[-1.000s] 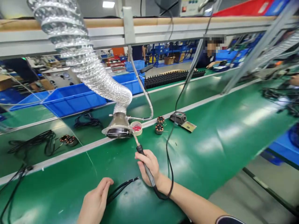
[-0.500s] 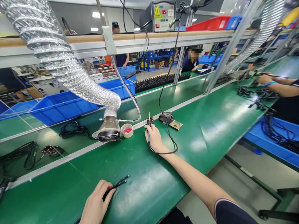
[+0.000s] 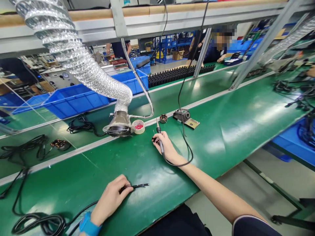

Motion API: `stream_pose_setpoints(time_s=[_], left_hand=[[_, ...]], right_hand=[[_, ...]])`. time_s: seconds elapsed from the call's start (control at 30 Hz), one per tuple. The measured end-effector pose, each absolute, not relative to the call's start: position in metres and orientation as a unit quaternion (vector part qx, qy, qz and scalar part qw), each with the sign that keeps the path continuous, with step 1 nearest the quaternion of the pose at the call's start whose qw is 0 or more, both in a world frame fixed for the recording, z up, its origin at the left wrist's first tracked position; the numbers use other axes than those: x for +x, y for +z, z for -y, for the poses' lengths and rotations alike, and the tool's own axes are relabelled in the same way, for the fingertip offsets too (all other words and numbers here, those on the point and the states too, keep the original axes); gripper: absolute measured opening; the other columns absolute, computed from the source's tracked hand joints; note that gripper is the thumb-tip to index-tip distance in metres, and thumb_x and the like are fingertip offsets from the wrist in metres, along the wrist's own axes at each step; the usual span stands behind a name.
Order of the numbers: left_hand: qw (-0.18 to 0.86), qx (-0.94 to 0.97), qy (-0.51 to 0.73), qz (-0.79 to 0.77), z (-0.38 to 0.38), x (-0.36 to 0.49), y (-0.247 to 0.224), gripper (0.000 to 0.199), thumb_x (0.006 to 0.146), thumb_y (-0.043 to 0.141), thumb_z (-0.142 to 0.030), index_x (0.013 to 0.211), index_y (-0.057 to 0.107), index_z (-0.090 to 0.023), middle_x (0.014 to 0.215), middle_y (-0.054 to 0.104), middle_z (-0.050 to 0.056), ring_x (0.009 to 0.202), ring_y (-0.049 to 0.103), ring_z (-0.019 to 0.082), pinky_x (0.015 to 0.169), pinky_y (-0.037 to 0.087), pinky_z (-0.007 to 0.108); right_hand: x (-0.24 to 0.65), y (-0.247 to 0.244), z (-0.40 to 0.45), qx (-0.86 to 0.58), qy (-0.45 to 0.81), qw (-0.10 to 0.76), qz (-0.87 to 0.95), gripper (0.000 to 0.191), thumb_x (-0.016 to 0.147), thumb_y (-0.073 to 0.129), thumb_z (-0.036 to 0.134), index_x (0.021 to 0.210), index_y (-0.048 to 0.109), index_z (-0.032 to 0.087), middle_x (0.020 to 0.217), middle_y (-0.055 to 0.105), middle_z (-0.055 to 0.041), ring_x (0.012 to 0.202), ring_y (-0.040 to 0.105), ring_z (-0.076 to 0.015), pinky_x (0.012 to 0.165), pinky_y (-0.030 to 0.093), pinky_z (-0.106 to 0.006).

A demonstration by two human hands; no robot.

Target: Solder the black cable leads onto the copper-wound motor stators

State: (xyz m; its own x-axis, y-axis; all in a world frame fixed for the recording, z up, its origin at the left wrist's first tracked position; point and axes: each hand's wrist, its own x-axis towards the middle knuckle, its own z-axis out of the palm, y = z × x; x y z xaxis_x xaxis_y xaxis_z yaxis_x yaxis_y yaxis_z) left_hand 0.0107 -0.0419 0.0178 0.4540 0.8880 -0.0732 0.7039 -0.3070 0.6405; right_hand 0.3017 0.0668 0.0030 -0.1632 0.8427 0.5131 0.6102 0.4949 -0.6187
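Note:
My left hand [image 3: 113, 194] is closed around a black cable near its end, and the split wire ends [image 3: 142, 185] stick out to the right past my fingertips. The rest of the cable [image 3: 41, 223] lies coiled at the lower left. My right hand [image 3: 167, 147] grips a soldering iron [image 3: 160, 139] with its tip pointing up and away. The same fingers also hold a small stator with copper windings [image 3: 155, 140], partly hidden by the hand. Another stator [image 3: 163, 118] sits just beyond, beside the iron's stand [image 3: 182, 114].
A fume extraction hood [image 3: 119, 126] on a silver duct stands by a round tub with red contents [image 3: 138, 126]. Further left lie another stator [image 3: 60, 144] and black cables [image 3: 36, 147]. The iron's cord [image 3: 180, 95] hangs from above. Co-workers are across the bench and at right.
My right hand has drawn back nearer to me, now with a stator along with the iron. My left hand has moved right and forward with the cable. The view has tilted down.

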Motion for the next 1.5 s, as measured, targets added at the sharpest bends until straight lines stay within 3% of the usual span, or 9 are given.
stream_pose_setpoints(time_s=[0.1, 0.23, 0.47, 0.6, 0.73, 0.93, 1.13, 1.3, 1.5], left_hand=[[0.299, 0.781, 0.164, -0.523, 0.019, 0.004, 0.024, 0.035, 0.097, 0.044, -0.043, 0.083, 0.068, -0.022, 0.088, 0.066, 0.006, 0.082, 0.063, 0.02, 0.076, 0.049, 0.03], [0.199, 0.786, 0.17, -0.561, -0.031, 0.0, 0.02, 0.032, 0.096, 0.044, -0.037, 0.097, 0.071, -0.019, 0.096, 0.068, 0.008, 0.09, 0.064, 0.023, 0.083, 0.049, 0.033], [0.013, 0.817, 0.069, -0.572, -0.1, 0.039, 0.0, 0.042, 0.097, 0.035, -0.027, 0.127, 0.062, -0.015, 0.11, 0.064, 0.014, 0.091, 0.067, 0.026, 0.082, 0.052, 0.034], [0.0, 0.815, 0.077, -0.574, -0.117, 0.046, -0.006, 0.036, 0.096, 0.04, -0.028, 0.113, 0.07, -0.018, 0.108, 0.067, 0.011, 0.092, 0.068, 0.025, 0.081, 0.052, 0.031], [0.021, 0.81, 0.097, -0.578, -0.121, 0.044, -0.004, 0.028, 0.096, 0.045, -0.029, 0.092, 0.071, -0.02, 0.101, 0.07, 0.008, 0.09, 0.067, 0.024, 0.079, 0.05, 0.029], [0.018, 0.799, 0.091, -0.594, -0.112, 0.048, -0.002, 0.023, 0.096, 0.046, -0.028, 0.091, 0.066, -0.019, 0.1, 0.069, 0.008, 0.087, 0.067, 0.023, 0.073, 0.047, 0.029], [0.022, 0.829, 0.107, -0.549, -0.102, 0.089, 0.001, 0.021, 0.098, 0.042, -0.03, 0.094, 0.059, -0.019, 0.1, 0.065, 0.007, 0.08, 0.066, 0.021, 0.068, 0.046, 0.028], [0.027, 0.847, 0.082, -0.524, -0.121, 0.142, 0.012, 0.019, 0.1, 0.04, -0.028, 0.097, 0.057, -0.019, 0.099, 0.066, 0.007, 0.087, 0.067, 0.02, 0.077, 0.048, 0.028], [-0.02, 0.852, 0.039, -0.521, -0.157, 0.177, 0.013, 0.025, 0.098, 0.038, -0.016, 0.111, 0.059, -0.012, 0.11, 0.065, 0.015, 0.097, 0.067, 0.026, 0.081, 0.051, 0.033]], right_hand=[[0.298, 0.004, -0.035, -0.417, 0.218, 0.435, 0.768, 0.023, 0.09, 0.053, 0.013, 0.111, 0.051, 0.022, 0.107, 0.047, -0.0052, 0.085, 0.059, -0.0128, 0.081, 0.054, -0.029], [0.293, 0.002, -0.003, -0.388, 0.239, 0.435, 0.777, 0.022, 0.091, 0.053, 0.013, 0.11, 0.052, 0.023, 0.108, 0.048, -0.0047, 0.09, 0.06, -0.0128, 0.085, 0.053, -0.028], [0.296, 0.001, 0.018, -0.38, 0.201, 0.436, 0.791, 0.041, 0.077, 0.054, 0.0, 0.11, 0.052, 0.023, 0.102, 0.05, -0.0043, 0.089, 0.057, -0.014, 0.078, 0.052, -0.026], [0.31, -0.003, 0.014, -0.415, 0.128, 0.511, 0.742, 0.038, 0.077, 0.058, 0.005, 0.11, 0.052, 0.023, 0.101, 0.05, -0.0055, 0.087, 0.058, -0.0163, 0.077, 0.053, -0.03], [0.344, -0.005, -0.001, -0.473, 0.027, 0.525, 0.707, 0.034, 0.082, 0.055, 0.005, 0.11, 0.054, 0.024, 0.103, 0.051, -0.0066, 0.089, 0.06, -0.0175, 0.078, 0.053, -0.032], [0.407, -0.012, -0.032, -0.56, -0.12, 0.407, 0.712, 0.024, 0.09, 0.051, 0.012, 0.111, 0.058, 0.021, 0.107, 0.054, -0.0113, 0.09, 0.061, -0.0224, 0.077, 0.052, -0.034], [0.441, -0.014, -0.058, -0.623, -0.144, 0.274, 0.718, 0.026, 0.091, 0.051, 0.015, 0.116, 0.058, 0.018, 0.119, 0.053, -0.0165, 0.087, 0.059, -0.0234, 0.074, 0.05, -0.034], [0.448, -0.018, -0.07, -0.64, -0.126, 0.245, 0.717, 0.029, 0.091, 0.05, 0.011, 0.118, 0.056, 0.018, 0.121, 0.05, -0.0164, 0.083, 0.058, -0.0218, 0.073, 0.048, -0.032], [0.446, -0.026, -0.069, -0.645, -0.102, 0.234, 0.72, 0.037, 0.088, 0.044, 0.003, 0.118, 0.056, 0.019, 0.12, 0.05, -0.0151, 0.078, 0.056, -0.0188, 0.071, 0.045, -0.031]])
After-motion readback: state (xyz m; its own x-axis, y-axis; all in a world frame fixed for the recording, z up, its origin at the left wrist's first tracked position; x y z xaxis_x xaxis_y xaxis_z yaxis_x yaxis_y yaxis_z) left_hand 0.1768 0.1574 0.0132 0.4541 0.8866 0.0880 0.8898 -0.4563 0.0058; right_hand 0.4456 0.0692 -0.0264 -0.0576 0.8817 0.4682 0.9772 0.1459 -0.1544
